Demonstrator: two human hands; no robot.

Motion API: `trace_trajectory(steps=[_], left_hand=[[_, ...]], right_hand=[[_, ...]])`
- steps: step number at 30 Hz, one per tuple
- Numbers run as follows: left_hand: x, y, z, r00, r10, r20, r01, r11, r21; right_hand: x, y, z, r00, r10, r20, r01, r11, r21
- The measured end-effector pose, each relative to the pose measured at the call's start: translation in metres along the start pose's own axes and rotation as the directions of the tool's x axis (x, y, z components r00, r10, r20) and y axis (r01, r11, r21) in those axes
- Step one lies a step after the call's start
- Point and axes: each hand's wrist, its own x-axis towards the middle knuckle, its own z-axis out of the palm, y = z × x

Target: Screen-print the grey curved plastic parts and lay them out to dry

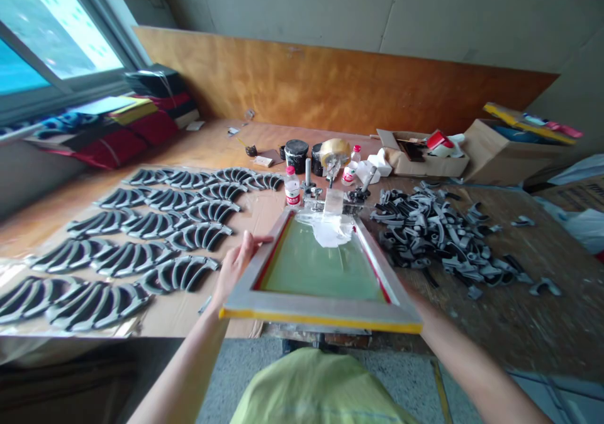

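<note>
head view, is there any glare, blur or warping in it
Head view: the window at upper left is bright and partly washed out; the upright wooden board carries a soft sheen; the picture's outer edges look stretched and smeared, as at the plastic bags on the right; lettering on the bottle labels is too small to read.

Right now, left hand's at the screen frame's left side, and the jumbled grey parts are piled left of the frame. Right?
Wrong side: in the head view, the jumbled grey parts are piled right of the screen frame.
</note>
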Motion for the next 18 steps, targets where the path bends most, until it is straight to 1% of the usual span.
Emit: trace_trajectory(steps=[2, 4, 5, 6, 7, 8, 9, 10, 12, 13, 14, 15, 16, 18], left_hand=[[-0.014, -0.028, -0.001, 0.993, -0.108, 0.049, 0.105, 0.993, 0.054], [-0.021, -0.059, 0.002, 0.986, -0.155, 0.063, 0.15, 0.986, 0.073], [-0.021, -0.073, 0.004, 0.985, -0.161, 0.066, 0.155, 0.984, 0.083], [-0.02, -0.086, 0.007, 0.985, -0.163, 0.062, 0.157, 0.983, 0.095], [-0.019, -0.097, 0.009, 0.985, -0.164, 0.056, 0.157, 0.982, 0.109], [-0.017, -0.106, 0.011, 0.985, -0.167, 0.046, 0.16, 0.98, 0.12], [-0.015, -0.112, 0.012, 0.984, -0.171, 0.039, 0.165, 0.978, 0.124], [-0.013, -0.117, 0.013, 0.984, -0.176, 0.038, 0.17, 0.978, 0.12], [-0.012, -0.122, 0.013, 0.981, -0.188, 0.051, 0.182, 0.978, 0.104], [-0.012, -0.123, 0.013, 0.979, -0.195, 0.055, 0.189, 0.977, 0.098], [-0.012, -0.124, 0.013, 0.978, -0.202, 0.055, 0.196, 0.976, 0.094], [-0.012, -0.124, 0.013, 0.976, -0.211, 0.052, 0.206, 0.974, 0.092], [-0.013, -0.126, 0.013, 0.974, -0.22, 0.046, 0.215, 0.972, 0.09], [-0.013, -0.128, 0.013, 0.973, -0.229, 0.034, 0.225, 0.97, 0.089]], right_hand=[[0.004, 0.016, -0.023, 0.984, 0.088, -0.158, -0.098, 0.993, -0.059], [0.015, 0.019, -0.039, 0.94, 0.101, -0.327, -0.142, 0.984, -0.105], [0.024, 0.013, -0.044, 0.921, 0.064, -0.385, -0.12, 0.985, -0.123], [0.034, 0.004, -0.047, 0.911, 0.002, -0.413, -0.068, 0.987, -0.145], [0.045, -0.008, -0.047, 0.91, -0.074, -0.409, 0.002, 0.985, -0.174], [0.056, -0.021, -0.046, 0.913, -0.142, -0.381, 0.063, 0.975, -0.212], [0.067, -0.035, -0.044, 0.926, -0.185, -0.329, 0.103, 0.962, -0.253], [0.076, -0.048, -0.041, 0.946, -0.196, -0.259, 0.117, 0.949, -0.292], [0.09, -0.066, -0.033, 0.987, -0.134, -0.094, 0.093, 0.933, -0.349], [0.092, -0.071, -0.03, 0.996, -0.09, -0.023, 0.075, 0.927, -0.368], [0.091, -0.074, -0.026, 0.998, -0.061, 0.029, 0.068, 0.922, -0.381], [0.088, -0.073, -0.022, 0.996, -0.061, 0.061, 0.08, 0.918, -0.388], [0.081, -0.071, -0.019, 0.992, -0.092, 0.084, 0.118, 0.914, -0.387], [0.06, -0.063, -0.014, 0.967, -0.224, 0.124, 0.254, 0.898, -0.358]])
